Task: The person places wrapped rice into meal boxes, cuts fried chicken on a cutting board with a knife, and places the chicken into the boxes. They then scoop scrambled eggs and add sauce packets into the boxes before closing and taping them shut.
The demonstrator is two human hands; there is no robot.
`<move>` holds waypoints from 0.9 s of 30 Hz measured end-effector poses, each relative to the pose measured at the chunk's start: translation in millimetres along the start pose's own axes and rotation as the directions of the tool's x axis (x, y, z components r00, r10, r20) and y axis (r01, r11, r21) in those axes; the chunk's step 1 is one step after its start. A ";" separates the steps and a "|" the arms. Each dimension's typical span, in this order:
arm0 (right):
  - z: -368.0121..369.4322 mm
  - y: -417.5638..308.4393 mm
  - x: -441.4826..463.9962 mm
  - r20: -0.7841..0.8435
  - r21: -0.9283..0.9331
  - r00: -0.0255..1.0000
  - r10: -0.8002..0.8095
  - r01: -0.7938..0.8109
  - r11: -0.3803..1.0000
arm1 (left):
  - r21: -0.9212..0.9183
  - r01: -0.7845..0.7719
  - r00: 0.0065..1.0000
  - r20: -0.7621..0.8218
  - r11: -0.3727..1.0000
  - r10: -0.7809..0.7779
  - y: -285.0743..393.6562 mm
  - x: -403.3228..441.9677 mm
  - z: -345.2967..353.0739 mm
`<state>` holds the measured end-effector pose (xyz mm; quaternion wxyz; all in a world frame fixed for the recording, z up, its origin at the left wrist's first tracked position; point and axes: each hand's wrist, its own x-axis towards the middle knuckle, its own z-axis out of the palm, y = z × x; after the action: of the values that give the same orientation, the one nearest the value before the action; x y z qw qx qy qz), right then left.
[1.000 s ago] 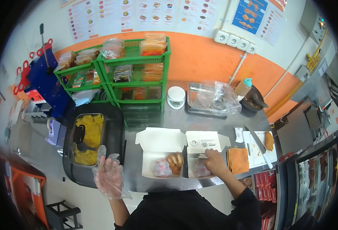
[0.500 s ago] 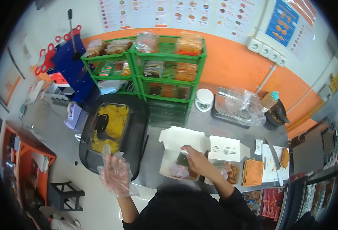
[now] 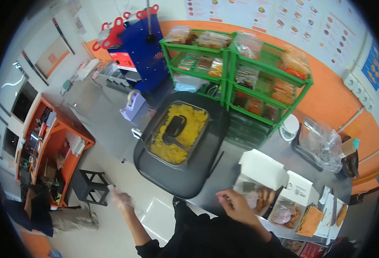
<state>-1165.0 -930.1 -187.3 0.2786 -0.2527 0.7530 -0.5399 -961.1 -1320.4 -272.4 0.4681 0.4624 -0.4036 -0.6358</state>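
My left hand (image 3: 123, 201), in a clear plastic glove and blurred by motion, hangs over the floor left of the counter; it looks open and nothing shows in it. My bare right hand (image 3: 234, 204) is open at the counter's front edge, just left of an open white takeaway box (image 3: 263, 167). Inside that box lie a dark green packet (image 3: 249, 187), a pinkish wrapped bundle (image 3: 251, 199) and brown fried pieces (image 3: 264, 197). A second open box (image 3: 301, 187) beside it contains another wrapped bundle (image 3: 283, 213) and fried pieces (image 3: 293, 221).
A dark cooker (image 3: 155, 172) bears a tray of yellow food (image 3: 172, 151) with a black spoon (image 3: 175, 142). Behind stand green racks (image 3: 230, 71). At right are an orange cloth (image 3: 310, 221) and a knife (image 3: 332, 217). Another person (image 3: 32, 213) stands at far left near a black stool (image 3: 90, 187).
The view has swung left. My right hand has let go of the green packet, which now lies in the box, and has drawn back. My gloved left hand has moved lower, away from the cooker.
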 end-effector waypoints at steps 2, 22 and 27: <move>56.4 30.2 16.2 0.048 0.096 0.992 0.114 -0.118 0.988 | 0.255 -0.082 0.992 0.110 0.964 0.056 -36.5 60.3 -1.4; 145.2 -37.0 68.3 -0.386 0.911 0.662 0.642 0.165 0.378 | 0.625 0.341 0.185 0.688 0.702 -0.702 71.9 114.4 81.9; 120.7 -58.7 113.5 -0.716 0.647 0.687 0.124 0.586 0.488 | 0.324 0.264 0.032 0.938 0.908 -0.344 146.8 116.0 183.9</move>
<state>-1158.1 -1105.6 -179.5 -0.0162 0.0241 0.3915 -0.9197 -1121.7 -1452.6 -112.6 -0.0801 0.0102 -0.5212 -0.8496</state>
